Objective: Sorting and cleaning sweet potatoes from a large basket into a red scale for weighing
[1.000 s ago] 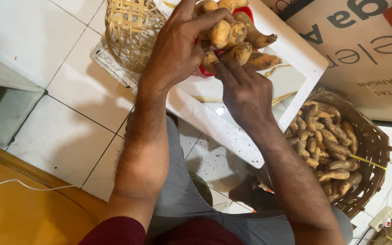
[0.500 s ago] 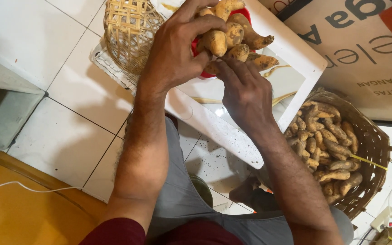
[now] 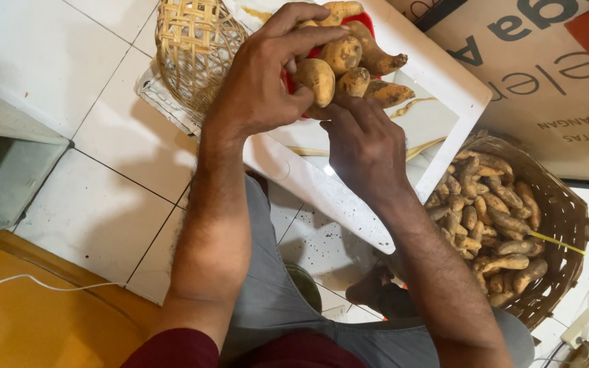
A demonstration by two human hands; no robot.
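I am sitting low on the floor of what looks like a home or a small back room for sorting produce, with white floor tiles (image 3: pixel 69 197) under my knees and a strip of yellow flooring (image 3: pixel 28 327) beside them. Around me stand a woven basket (image 3: pixel 564 225) full of turmeric-like roots (image 3: pixel 492 232), a second small woven basket (image 3: pixel 192 44), a white foam tray (image 3: pixel 444 75), a printed cardboard box (image 3: pixel 553 88) and a loose white cable (image 3: pixel 35 283)

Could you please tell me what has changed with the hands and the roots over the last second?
Very little: the left hand stays clasped over the yellow roots, the right hand still touches them from below. Both baskets, small and large, are unmoved.
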